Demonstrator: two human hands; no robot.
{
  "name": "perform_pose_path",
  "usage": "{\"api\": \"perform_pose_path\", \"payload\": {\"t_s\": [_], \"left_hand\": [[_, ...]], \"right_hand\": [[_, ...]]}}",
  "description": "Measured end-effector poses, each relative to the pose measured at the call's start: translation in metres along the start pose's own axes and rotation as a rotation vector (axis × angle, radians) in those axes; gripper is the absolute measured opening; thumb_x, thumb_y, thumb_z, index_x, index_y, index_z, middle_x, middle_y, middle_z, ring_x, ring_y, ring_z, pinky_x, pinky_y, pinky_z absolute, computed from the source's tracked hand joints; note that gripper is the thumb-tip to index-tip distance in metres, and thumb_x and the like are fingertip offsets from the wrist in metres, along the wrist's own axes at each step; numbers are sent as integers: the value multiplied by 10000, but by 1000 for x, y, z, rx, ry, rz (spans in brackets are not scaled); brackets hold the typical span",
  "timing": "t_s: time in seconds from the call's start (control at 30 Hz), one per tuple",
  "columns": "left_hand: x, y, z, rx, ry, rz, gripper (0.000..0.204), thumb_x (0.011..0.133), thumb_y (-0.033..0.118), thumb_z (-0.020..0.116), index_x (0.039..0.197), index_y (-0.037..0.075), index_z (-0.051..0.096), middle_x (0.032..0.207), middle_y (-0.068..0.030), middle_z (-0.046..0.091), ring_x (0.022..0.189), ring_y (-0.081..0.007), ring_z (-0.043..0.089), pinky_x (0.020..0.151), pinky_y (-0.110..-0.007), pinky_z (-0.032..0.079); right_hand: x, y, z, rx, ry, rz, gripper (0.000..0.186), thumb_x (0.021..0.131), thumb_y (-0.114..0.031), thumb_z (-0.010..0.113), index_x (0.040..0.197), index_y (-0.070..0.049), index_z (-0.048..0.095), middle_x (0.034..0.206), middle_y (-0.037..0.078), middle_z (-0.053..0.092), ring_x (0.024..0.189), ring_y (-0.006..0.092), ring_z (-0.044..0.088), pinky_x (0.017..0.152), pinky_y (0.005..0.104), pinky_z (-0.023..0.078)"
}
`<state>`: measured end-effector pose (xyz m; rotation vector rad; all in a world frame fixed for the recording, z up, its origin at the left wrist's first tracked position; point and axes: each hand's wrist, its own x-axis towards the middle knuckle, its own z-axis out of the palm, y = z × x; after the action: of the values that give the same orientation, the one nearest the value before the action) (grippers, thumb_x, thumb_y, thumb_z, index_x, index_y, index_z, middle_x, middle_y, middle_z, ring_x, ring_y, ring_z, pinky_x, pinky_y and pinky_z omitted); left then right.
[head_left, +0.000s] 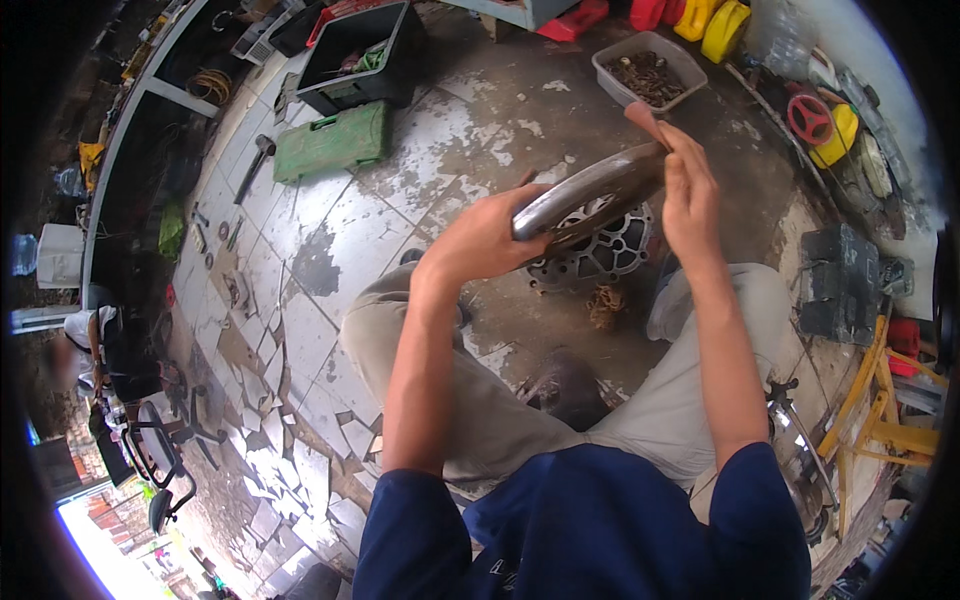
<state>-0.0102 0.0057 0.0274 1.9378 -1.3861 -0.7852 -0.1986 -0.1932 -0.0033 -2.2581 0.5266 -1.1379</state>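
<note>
My left hand is closed on the near-left rim of a round, heavy metal disc, held tilted above the floor. At the disc's far-right edge, my right hand has its fingers bent around a small reddish-brown piece that looks like sandpaper. Part of that piece sticks up past the fingertips. Beneath the disc, a round metal part with cut-out openings lies on the floor between my legs, partly covered by the disc. A small tangled brown clump sits just nearer than it.
Ahead on the right stands a plastic tub of small rusty pieces. Far left are a green case, a black crate and a hammer. Broken tiles cover the left floor. A dark toolbox and yellow frame stand right.
</note>
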Motion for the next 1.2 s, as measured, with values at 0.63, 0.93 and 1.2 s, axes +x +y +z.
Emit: {"api": "perform_pose_path", "payload": {"t_s": [0.63, 0.93, 1.2], "left_hand": [[-3, 1, 5, -3, 51, 29, 461, 830, 211, 771, 1247, 42, 670, 1078, -209, 721, 976, -360, 692, 858, -404, 526], [-2, -2, 7, 14, 60, 17, 457, 824, 190, 771, 1233, 15, 666, 1045, -219, 722, 923, -300, 701, 843, -382, 529], [-2, 1, 6, 33, 19, -14, 431, 807, 168, 765, 1190, -2, 665, 980, -195, 726, 855, -265, 684, 820, -373, 532]], "right_hand": [[6, -22, 0, -19, -21, 128, 412, 1088, -340, 461, 1302, -24, 617, 1313, 154, 636, 1256, 337, 566, 1074, 427, 413], [1, -8, 2, -41, -15, 53, 417, 1076, -344, 482, 1304, -21, 615, 1296, 179, 634, 1248, 362, 562, 1054, 437, 429], [1, -17, 0, -39, 12, 35, 397, 1068, -344, 498, 1273, -32, 632, 1256, 150, 658, 1193, 359, 581, 1021, 435, 443]]}}
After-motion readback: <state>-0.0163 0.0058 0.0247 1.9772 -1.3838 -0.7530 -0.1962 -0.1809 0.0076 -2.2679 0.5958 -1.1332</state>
